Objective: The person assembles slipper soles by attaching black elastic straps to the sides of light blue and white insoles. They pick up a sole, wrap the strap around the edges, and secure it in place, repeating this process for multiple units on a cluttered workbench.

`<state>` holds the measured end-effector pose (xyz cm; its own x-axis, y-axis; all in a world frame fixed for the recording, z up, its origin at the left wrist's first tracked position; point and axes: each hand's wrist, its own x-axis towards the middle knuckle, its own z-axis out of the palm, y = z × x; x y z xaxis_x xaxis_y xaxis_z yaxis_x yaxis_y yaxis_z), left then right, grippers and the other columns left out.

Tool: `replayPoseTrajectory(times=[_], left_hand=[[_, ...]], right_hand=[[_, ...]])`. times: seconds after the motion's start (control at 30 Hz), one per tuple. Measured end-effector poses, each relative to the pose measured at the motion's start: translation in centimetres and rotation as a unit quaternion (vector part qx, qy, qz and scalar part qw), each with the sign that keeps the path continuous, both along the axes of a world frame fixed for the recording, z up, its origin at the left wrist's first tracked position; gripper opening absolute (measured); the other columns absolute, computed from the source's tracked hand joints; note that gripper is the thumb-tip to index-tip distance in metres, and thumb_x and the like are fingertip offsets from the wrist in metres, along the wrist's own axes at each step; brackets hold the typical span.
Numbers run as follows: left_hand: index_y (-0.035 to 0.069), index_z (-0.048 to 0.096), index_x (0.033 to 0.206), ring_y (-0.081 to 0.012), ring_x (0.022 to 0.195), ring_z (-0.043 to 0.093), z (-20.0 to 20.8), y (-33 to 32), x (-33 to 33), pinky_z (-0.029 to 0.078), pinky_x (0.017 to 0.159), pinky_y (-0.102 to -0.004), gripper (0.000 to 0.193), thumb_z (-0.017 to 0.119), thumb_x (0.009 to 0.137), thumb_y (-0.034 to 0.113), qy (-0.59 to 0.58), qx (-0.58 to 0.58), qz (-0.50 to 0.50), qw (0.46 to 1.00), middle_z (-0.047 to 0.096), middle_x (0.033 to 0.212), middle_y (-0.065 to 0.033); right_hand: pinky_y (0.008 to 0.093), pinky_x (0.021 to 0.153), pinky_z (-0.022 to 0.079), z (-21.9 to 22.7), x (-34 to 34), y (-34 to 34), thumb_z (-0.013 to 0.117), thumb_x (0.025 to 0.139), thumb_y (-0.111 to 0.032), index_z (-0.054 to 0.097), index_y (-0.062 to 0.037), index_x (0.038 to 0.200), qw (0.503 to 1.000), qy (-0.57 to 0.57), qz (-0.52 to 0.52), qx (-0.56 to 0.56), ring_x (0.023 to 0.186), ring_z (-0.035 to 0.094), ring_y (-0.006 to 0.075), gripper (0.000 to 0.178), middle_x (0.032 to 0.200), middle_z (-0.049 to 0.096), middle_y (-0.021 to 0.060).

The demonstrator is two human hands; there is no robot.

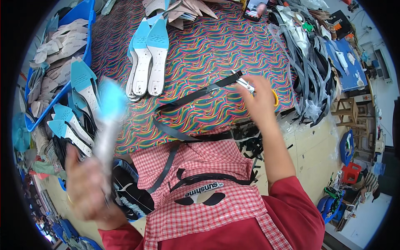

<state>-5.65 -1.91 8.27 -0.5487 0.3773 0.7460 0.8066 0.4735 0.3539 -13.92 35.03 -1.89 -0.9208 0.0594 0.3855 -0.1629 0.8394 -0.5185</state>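
On my left, my left hand [85, 187], smeared by motion, is closed around the lower end of a shoe insole [109, 104] with a white body and light-blue end. My right hand [258, 98] grips scissors [246, 86]; a yellow handle loop shows at its far side, and the blades point up and left. Close to the blades lies the end of a black strap [196, 95], which runs left over the patterned tabletop, folds back and drops over the near edge toward my lap. Beyond it rests a small group of blue-and-white insoles [157, 54].
At the left stands a blue crate [88, 46] packed with insole pieces, with more insoles [85, 85] beside it. Dark straps [306, 75] hang over the table's right side. A phone [254, 9] and more pieces [187, 9] lie at the far edge. Black scraps [254, 146] lie below the near edge.
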Motion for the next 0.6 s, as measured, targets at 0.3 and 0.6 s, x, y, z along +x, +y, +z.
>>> replayPoseTrajectory(times=[0.3,0.6], left_hand=[[0.004,0.042,0.137,-0.0319,0.136,0.034,-7.5,-0.6,-4.1,0.026,0.111,-0.0437,0.076,0.077,0.070,0.014,-0.242,-0.147,0.185,0.941,0.040,0.144,-0.0173],[0.003,0.066,0.093,-0.0222,0.067,0.063,-11.7,21.7,-1.8,0.049,0.062,-0.0320,0.015,0.064,0.087,0.016,-0.440,0.059,-0.315,0.839,0.065,0.076,-0.0110]], right_hand=[[0.0351,0.088,0.046,0.8,-1.3,-3.8,0.062,0.082,-0.002,0.065,-0.0025,0.095,0.941,-0.033,0.144,-0.304,0.089,0.063,0.0251,0.014,0.094,0.065,0.0099],[0.0201,0.051,0.040,19.4,2.6,13.7,0.046,0.097,-0.007,0.051,-0.0011,0.105,0.679,0.173,0.316,-0.639,0.059,0.041,0.0082,0.012,0.080,0.046,0.0017]])
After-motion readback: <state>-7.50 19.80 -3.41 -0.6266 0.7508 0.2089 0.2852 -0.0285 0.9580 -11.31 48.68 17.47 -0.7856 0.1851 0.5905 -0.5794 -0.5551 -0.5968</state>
